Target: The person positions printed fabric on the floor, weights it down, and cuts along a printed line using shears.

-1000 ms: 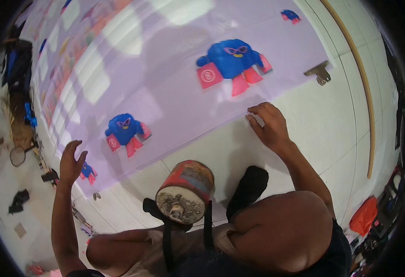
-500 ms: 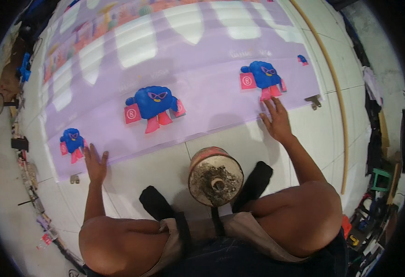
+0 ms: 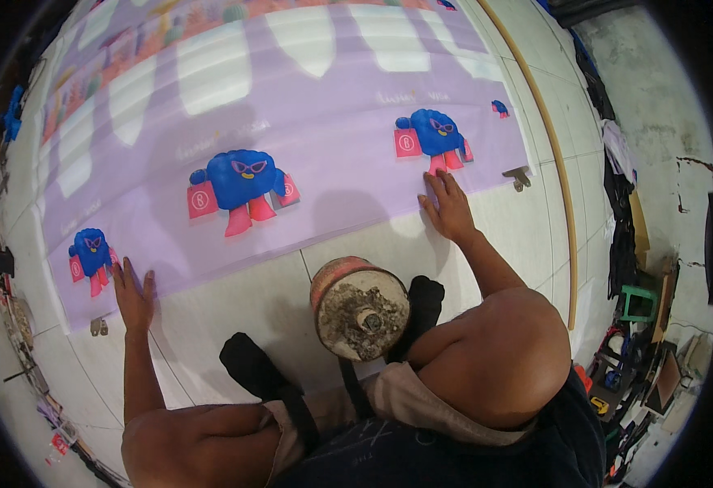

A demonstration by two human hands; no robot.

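Observation:
A large lilac printed banner (image 3: pixel 340 179) lies spread over the tiled floor, with blue cartoon figures carrying pink bags on it. My left hand (image 3: pixel 133 294) rests on its near left part, fingers stretched beside the small figure. Further right, my right hand (image 3: pixel 447 205) lies on the near edge with fingers apart, just below the right figure's pink boots. Neither hand grips anything. Metal clips sit at the near corners: one clip (image 3: pixel 99 327) on the left, another clip (image 3: pixel 519 178) on the right. A round, dirt-crusted red container (image 3: pixel 362 313) stands between my feet.
A long tan pole (image 3: pixel 547 138) lies along the banner's right side. Beyond it are a green plastic stool (image 3: pixel 639 303) and scattered tools near the wall. Clutter lines the left side, with a dark box (image 3: pixel 0 261). My black-socked feet flank the container.
The whole view has shifted, so the banner, container and both hands appear further left. Both hands stay in about the same places on the banner.

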